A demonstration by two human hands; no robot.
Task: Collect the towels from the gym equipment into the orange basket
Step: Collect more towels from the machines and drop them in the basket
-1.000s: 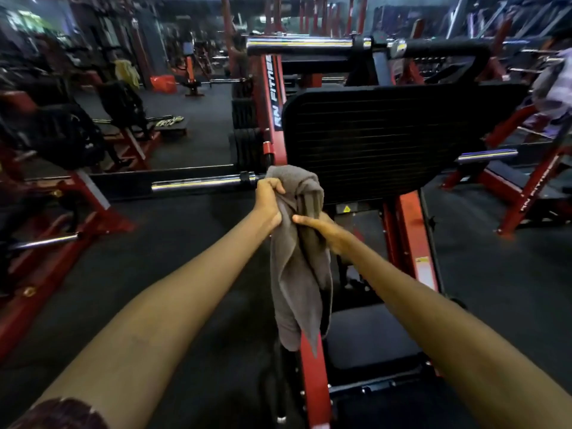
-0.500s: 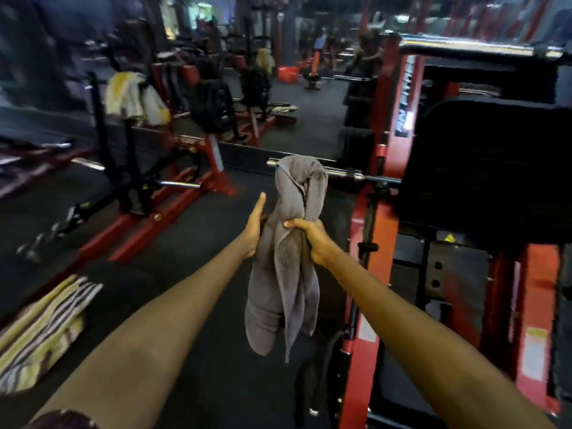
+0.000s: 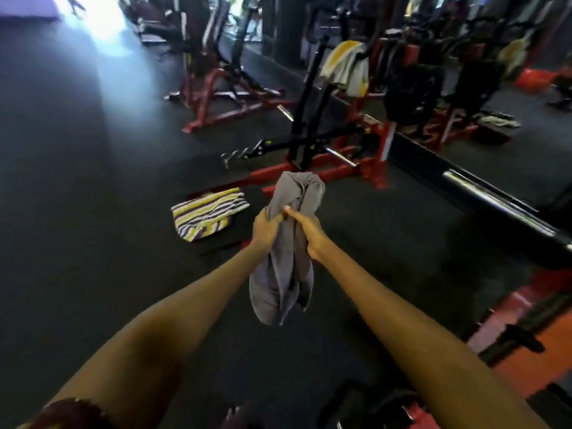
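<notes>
Room: gym with a dark rubber floor point(image 3: 93, 181), red and black machines along the far side
Machines: several red-framed units, blurred; a chrome bar point(image 3: 495, 196) runs off to the right
Towels in view: three, one grey, one striped, one yellow-white
Yellow-white towel point(image 3: 343, 65): draped over a machine upright, well apart from the hands
Striped towel point(image 3: 207, 213): lying on the floor, near the hands' left side
Grey towel point(image 3: 288, 243): bunched and hanging, held up between both hands
Left hand point(image 3: 266, 229): fingers curled round the grey towel
Right hand point(image 3: 306, 232): gripping the same bunch, thumb over the cloth
Orange basket: none certain; an orange blur far right is unclear
Risk: loose lower folds may slip or trail during carrying
</notes>
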